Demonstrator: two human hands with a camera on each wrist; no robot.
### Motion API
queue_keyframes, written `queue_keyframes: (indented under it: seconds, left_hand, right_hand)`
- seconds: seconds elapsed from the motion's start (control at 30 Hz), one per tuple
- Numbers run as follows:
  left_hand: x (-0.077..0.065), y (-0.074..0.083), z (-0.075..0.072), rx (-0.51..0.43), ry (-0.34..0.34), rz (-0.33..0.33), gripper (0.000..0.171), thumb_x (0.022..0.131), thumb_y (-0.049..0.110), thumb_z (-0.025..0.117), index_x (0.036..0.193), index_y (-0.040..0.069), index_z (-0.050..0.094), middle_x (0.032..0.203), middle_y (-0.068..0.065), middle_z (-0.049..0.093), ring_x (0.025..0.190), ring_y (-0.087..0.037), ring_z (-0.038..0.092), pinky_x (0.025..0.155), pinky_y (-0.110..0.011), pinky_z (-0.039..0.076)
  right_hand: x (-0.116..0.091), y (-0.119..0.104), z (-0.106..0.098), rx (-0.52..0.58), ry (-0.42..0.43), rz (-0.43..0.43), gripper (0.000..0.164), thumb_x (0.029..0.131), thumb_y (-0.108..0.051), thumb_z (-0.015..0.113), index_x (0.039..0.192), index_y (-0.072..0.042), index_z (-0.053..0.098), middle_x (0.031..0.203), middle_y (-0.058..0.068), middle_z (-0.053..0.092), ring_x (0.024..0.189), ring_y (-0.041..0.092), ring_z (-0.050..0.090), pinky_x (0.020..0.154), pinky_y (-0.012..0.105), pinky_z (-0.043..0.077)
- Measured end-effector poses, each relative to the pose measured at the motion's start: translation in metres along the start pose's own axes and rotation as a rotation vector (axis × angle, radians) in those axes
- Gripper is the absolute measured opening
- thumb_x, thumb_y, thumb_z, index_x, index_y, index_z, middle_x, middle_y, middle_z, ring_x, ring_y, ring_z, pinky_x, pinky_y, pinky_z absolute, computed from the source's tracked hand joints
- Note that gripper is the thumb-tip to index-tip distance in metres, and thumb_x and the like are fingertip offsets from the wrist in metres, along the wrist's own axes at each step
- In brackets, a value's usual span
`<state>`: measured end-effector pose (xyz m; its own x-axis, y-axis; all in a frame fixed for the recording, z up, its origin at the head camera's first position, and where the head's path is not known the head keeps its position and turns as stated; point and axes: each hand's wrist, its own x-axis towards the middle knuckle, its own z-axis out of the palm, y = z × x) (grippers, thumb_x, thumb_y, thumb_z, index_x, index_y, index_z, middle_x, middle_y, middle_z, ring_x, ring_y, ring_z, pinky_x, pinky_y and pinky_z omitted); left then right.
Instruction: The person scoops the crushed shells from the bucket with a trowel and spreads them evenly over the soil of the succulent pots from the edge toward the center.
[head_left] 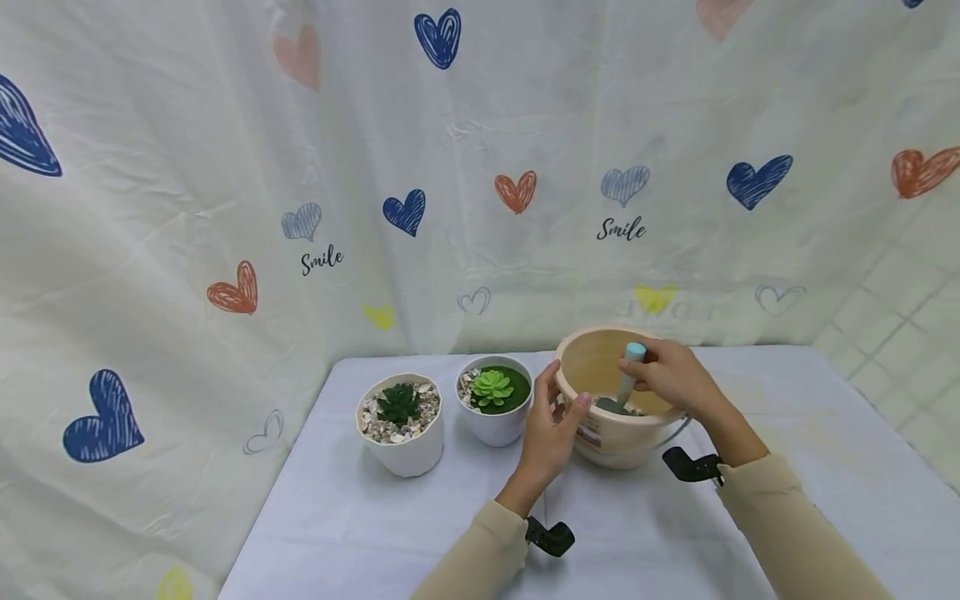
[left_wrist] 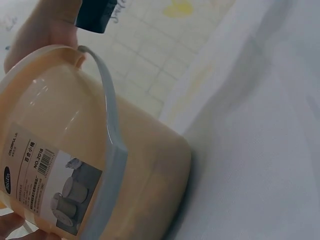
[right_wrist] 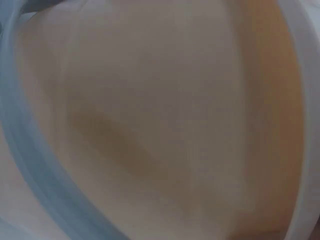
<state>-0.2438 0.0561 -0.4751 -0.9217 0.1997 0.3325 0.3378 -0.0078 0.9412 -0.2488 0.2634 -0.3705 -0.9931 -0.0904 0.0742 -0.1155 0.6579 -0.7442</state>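
Note:
A peach plastic bucket [head_left: 626, 435] stands upright on the table, its grey-blue handle [left_wrist: 112, 150] hanging down the side. My left hand [head_left: 549, 425] grips the bucket's near left side, thumb in front and fingers at the rim; some of its fingers [left_wrist: 22, 227] show in the left wrist view beside the label [left_wrist: 52, 182]. With my right hand [head_left: 675, 375] I hold a small trowel by its pale handle with a light blue end [head_left: 635, 352]. Its dark green blade [head_left: 615, 407] is down inside the bucket, near some pebbles [head_left: 636, 412]. Bucket wall [right_wrist: 165, 120] fills the right wrist view.
Left of the bucket stand two white pots: one with a bright green succulent [head_left: 492, 387] and pebbles, another with a dark green succulent [head_left: 398, 403] among pebbles. A white cloth covers the table [head_left: 337, 517]. Behind it hangs a heart-patterned curtain [head_left: 525, 108].

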Motion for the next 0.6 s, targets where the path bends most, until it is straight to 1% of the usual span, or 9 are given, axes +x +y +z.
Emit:
queue_keyframes:
  seconds: [0.1,0.23,0.33,0.47,0.6]
  left_hand:
    - [-0.0003,-0.0014,-0.0007,-0.001,-0.004,0.005,0.067,0.102,0.045,0.058,0.159,0.03,0.028,0.164,-0.006,0.038,0.149,-0.024,0.041,0.117,-0.054,0.04]
    - [-0.0003,-0.0012,-0.0019,0.006,-0.001,0.003,0.066,0.102,0.046,0.059,0.159,0.031,0.028,0.164,-0.003,0.038,0.148,-0.021,0.042,0.116,-0.053,0.041]
    - [-0.0002,-0.0002,-0.0024,0.005,0.002,-0.003,0.067,0.101,0.047,0.059,0.159,0.031,0.029,0.163,-0.003,0.039,0.148,-0.019,0.043,0.116,-0.052,0.041]
    - [-0.0001,0.0002,-0.0016,0.001,0.001,-0.009,0.067,0.101,0.047,0.06,0.158,0.032,0.03,0.163,-0.002,0.04,0.147,-0.019,0.044,0.116,-0.05,0.042]
    - [0.0,-0.0003,-0.0026,0.011,0.0,-0.011,0.066,0.1,0.05,0.06,0.157,0.036,0.03,0.163,0.002,0.039,0.147,-0.017,0.043,0.116,-0.047,0.042]
  right_hand:
    - [0.001,0.0001,0.0025,0.01,0.014,0.01,0.043,0.102,-0.033,0.062,0.126,0.003,0.063,0.116,0.023,0.069,0.093,0.027,0.074,0.082,0.042,0.062]
    - [0.002,0.0005,0.0052,-0.018,0.05,0.007,0.042,0.102,-0.035,0.062,0.123,0.002,0.064,0.113,0.023,0.07,0.089,0.027,0.075,0.08,0.042,0.062]
    - [0.0023,0.0013,0.0059,-0.029,0.064,0.011,0.044,0.102,-0.037,0.061,0.124,0.001,0.064,0.115,0.024,0.07,0.089,0.028,0.076,0.08,0.042,0.062]
    - [0.0008,0.0025,0.0044,0.032,0.063,0.04,0.045,0.103,-0.039,0.059,0.122,0.002,0.063,0.12,0.026,0.068,0.093,0.028,0.075,0.082,0.042,0.062]
    - [0.0007,0.0023,0.0031,0.114,0.058,0.056,0.043,0.104,-0.038,0.058,0.116,0.003,0.062,0.118,0.025,0.067,0.095,0.026,0.074,0.082,0.038,0.062]
